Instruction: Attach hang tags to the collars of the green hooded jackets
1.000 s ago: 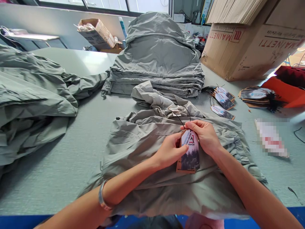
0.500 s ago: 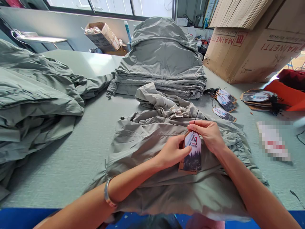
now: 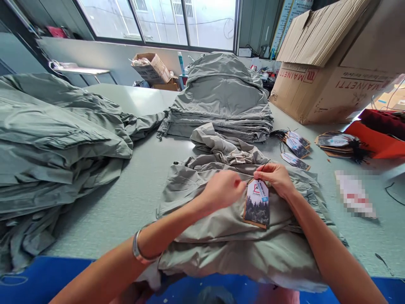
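A grey jacket (image 3: 228,253) lies folded in front of me, its hood turned away. On it rests a hang tag (image 3: 257,207) printed with dark trees, a brown card showing behind it. My right hand (image 3: 274,180) pinches the tag's black string at its top end. Just left of the tag, my left hand (image 3: 224,189) is curled closed above the jacket and slightly blurred; whatever its fingers hold, if anything, is hidden. A white neck label (image 3: 238,158) shows inside the jacket's collar.
Behind stands a stack of folded grey jackets (image 3: 221,99). Loose grey garments (image 3: 63,139) are heaped at left. Several hang tags (image 3: 295,143) and another tag pile (image 3: 337,143) lie at right, near a cardboard box (image 3: 316,93) and an orange bag (image 3: 370,141).
My left hand has let go of the tag and curled up to its left. The tag has turned to hang straighter. My right hand still pinches the string. The view has tilted upward.
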`<action>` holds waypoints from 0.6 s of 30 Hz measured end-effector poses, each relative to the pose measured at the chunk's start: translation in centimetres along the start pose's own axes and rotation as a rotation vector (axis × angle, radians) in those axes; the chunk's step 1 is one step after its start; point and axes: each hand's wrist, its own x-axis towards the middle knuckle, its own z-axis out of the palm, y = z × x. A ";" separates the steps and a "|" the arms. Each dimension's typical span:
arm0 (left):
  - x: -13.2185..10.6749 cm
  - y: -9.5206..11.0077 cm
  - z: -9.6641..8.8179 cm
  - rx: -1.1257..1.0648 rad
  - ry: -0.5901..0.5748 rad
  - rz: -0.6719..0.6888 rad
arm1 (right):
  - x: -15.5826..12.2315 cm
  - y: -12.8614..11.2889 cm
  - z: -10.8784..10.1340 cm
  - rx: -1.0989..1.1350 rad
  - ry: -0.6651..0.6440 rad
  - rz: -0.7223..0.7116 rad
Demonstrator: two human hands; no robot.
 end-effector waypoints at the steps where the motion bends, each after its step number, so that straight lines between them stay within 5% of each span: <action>1: 0.9 -0.5 -0.5 0.031 0.078 0.000 | 0.1 0.1 0.0 -0.026 -0.016 0.001; 4: 4.7 -2.8 -0.7 -0.055 0.226 0.069 | 0.4 0.4 0.0 -0.116 -0.072 -0.003; 9: 9.5 -6.4 2.6 -0.087 0.399 0.206 | 0.6 1.0 -0.3 -0.326 -0.114 -0.106; 13: 9.3 -8.3 4.9 -0.054 0.381 0.332 | 0.6 0.7 -1.3 -0.310 -0.235 -0.102; 18: 8.2 -9.1 5.5 0.044 0.436 0.467 | 2.3 -0.5 -0.9 -0.190 -0.154 -0.075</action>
